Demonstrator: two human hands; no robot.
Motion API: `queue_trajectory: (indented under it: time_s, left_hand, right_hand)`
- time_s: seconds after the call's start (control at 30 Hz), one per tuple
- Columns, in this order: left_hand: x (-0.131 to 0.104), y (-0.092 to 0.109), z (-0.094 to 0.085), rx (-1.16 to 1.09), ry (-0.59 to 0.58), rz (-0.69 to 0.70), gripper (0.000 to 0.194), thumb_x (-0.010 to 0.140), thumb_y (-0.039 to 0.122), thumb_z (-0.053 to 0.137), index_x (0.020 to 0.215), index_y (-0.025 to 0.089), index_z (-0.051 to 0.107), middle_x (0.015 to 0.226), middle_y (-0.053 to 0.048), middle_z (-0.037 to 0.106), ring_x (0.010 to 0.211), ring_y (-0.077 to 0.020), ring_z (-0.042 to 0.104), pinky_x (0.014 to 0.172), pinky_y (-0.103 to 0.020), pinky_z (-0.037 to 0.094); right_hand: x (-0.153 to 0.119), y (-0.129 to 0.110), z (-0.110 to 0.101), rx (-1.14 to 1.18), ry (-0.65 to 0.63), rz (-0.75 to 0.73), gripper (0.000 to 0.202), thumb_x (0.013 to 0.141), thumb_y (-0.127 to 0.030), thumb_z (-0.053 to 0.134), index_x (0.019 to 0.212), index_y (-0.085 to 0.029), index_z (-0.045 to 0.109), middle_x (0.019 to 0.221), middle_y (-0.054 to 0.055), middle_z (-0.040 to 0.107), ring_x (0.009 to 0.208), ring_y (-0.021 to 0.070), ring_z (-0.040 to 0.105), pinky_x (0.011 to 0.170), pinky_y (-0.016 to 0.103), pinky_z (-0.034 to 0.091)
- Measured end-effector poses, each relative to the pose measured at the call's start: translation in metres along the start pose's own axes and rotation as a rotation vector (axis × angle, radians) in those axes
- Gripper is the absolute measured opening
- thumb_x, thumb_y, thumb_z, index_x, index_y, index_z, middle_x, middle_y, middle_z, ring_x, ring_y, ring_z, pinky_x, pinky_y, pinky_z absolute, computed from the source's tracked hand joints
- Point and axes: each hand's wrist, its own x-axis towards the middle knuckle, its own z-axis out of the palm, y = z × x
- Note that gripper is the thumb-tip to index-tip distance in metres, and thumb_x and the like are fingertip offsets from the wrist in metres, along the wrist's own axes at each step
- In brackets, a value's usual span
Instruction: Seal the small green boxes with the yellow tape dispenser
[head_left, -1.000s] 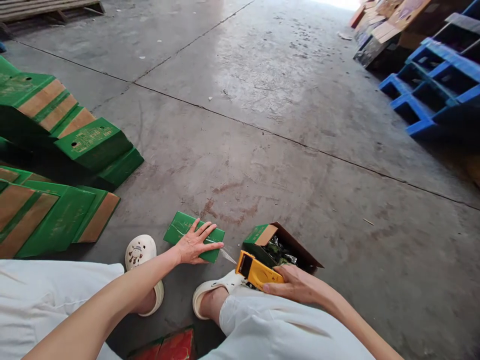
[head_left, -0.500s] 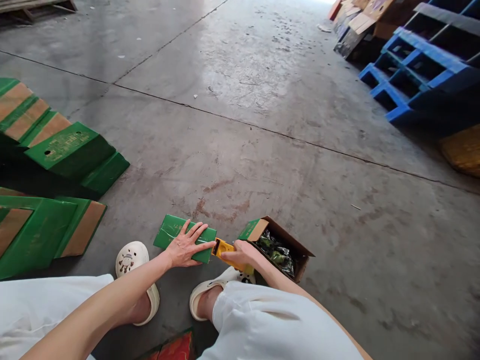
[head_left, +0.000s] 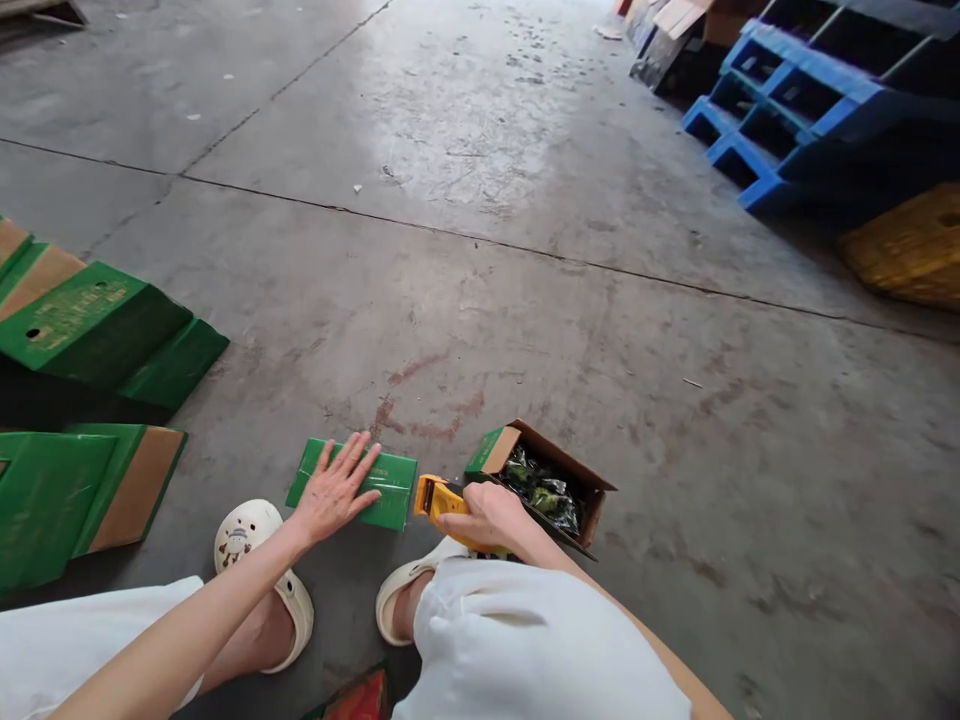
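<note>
Left hand: laid flat, palm down, fingers extended, grasping nothing; rests on the top of the green cardboard box.
Small rectangular green cardboard box: on the floor at near centre, beyond the left white clog.
Right hand: fingers wrapped round the yellow hand-held tape dispenser, grip closed.
Yellow hand-held tape dispenser: head pointing left, just beside the right end of the box and apart from it.
Green-and-brown cardboard carton: open-topped, just beyond the right hand; contains dark green items in clear, shiny plastic, kind too small to tell.
White perforated clogs, pair: left, with a figure charm; right, partly hidden by the white trouser leg.
Green cardboard boxes with brown panels: grouped at left.
Blue slatted pallets: stacked at far right.
Grey concrete floor: stained reddish-brown beyond the box, crossed by dark joints.
</note>
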Motion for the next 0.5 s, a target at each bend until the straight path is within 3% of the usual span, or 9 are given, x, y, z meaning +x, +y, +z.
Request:
queue_trajectory:
  time_s: [0.07, 0.17, 0.27, 0.37, 0.5]
  left_hand:
    - [-0.007, -0.015, 0.002, -0.032, 0.045, -0.202, 0.073, 0.105, 0.061, 0.047, 0.169, 0.027, 0.034, 0.178, -0.013, 0.018, 0.165, -0.0367, 0.019, 0.132, -0.062, 0.011]
    - [-0.009, -0.035, 0.001, -0.171, 0.06, -0.527, 0.095, 0.097, 0.074, 0.052, 0.172, 0.021, 0.024, 0.179, -0.017, 0.012, 0.162, -0.0418, 0.024, 0.126, -0.059, 0.033]
    - [-0.002, -0.05, -0.003, -0.372, -0.023, -0.817, 0.111, 0.089, 0.08, 0.061, 0.173, 0.022, 0.016, 0.172, -0.02, 0.035, 0.15, -0.0415, 0.048, 0.117, -0.053, 0.046]
    - [0.004, -0.062, -0.007, -0.593, -0.088, -0.921, 0.1, 0.088, 0.079, 0.063, 0.166, 0.023, 0.036, 0.154, -0.017, 0.06, 0.14, -0.0377, 0.06, 0.114, -0.048, 0.049]
    - [0.005, -0.071, -0.01, -0.883, -0.145, -1.002, 0.088, 0.09, 0.087, 0.048, 0.142, 0.018, 0.063, 0.131, -0.015, 0.075, 0.12, -0.032, 0.072, 0.099, -0.038, 0.058]
  right_hand:
    - [0.001, -0.001, -0.001, 0.012, 0.002, -0.033, 0.059, 0.09, -0.063, 0.063, 0.112, -0.012, 0.083, 0.109, 0.022, 0.081, 0.103, 0.0368, 0.077, 0.077, 0.034, 0.054]
    - [0.018, -0.006, 0.004, 0.031, 0.001, -0.029, 0.056, 0.089, -0.059, 0.065, 0.113, -0.012, 0.083, 0.11, 0.022, 0.081, 0.103, 0.0352, 0.078, 0.075, 0.032, 0.053]
    - [0.04, -0.011, 0.013, 0.057, -0.017, 0.008, 0.054, 0.089, -0.057, 0.066, 0.116, -0.013, 0.082, 0.11, 0.021, 0.081, 0.105, 0.0346, 0.078, 0.078, 0.031, 0.054]
    - [0.053, -0.014, 0.02, 0.055, 0.003, 0.031, 0.054, 0.087, -0.057, 0.067, 0.118, -0.016, 0.082, 0.111, 0.02, 0.082, 0.108, 0.0348, 0.078, 0.082, 0.033, 0.055]
    - [0.051, -0.013, 0.024, 0.04, 0.051, 0.04, 0.055, 0.088, -0.058, 0.067, 0.12, -0.015, 0.08, 0.112, 0.022, 0.081, 0.112, 0.0354, 0.077, 0.086, 0.035, 0.055]
